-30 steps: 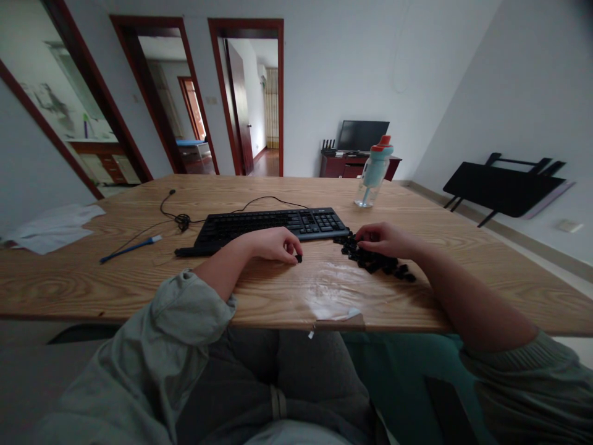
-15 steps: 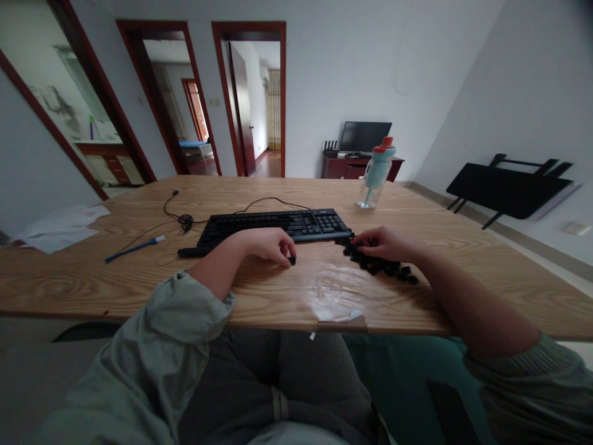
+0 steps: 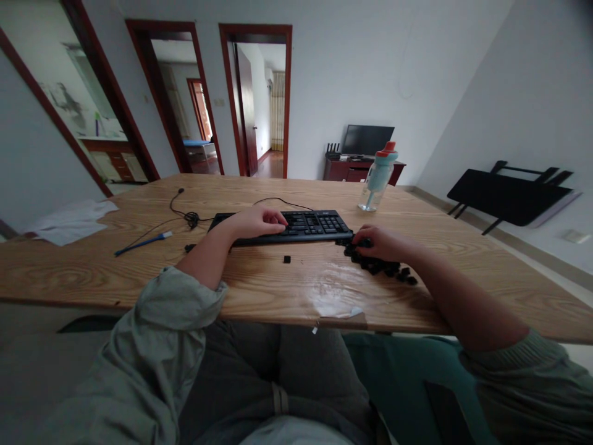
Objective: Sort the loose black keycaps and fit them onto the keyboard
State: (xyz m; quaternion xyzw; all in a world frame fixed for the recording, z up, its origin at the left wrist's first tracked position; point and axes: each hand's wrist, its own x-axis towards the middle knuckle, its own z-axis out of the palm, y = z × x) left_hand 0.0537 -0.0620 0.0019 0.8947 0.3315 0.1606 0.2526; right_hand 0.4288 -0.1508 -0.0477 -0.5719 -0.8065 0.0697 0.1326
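A black keyboard (image 3: 319, 226) lies across the table. My left hand (image 3: 259, 221) reaches over its left half, thumb and fingers pinched together just above the keys; anything between the fingertips is too small to make out. In front of the keyboard a single black keycap (image 3: 287, 259) rests on the wood. My right hand (image 3: 377, 242) is at the far end of a pile of loose black keycaps (image 3: 384, 267), by the keyboard's right corner. Its fingers are curled and closed, with a dark keycap at the fingertips.
A blue brush-like tool (image 3: 143, 243) lies at the left, near a coiled black cable (image 3: 191, 217) and white paper (image 3: 74, 221). Behind my right hand stands a clear bottle with a red cap (image 3: 377, 179). Clear tape (image 3: 338, 293) covers part of the front edge.
My left hand has left the single keycap on the table and moved forward onto the keyboard. My right hand has stayed at the pile, its fingers curling more. The view shifted slightly.
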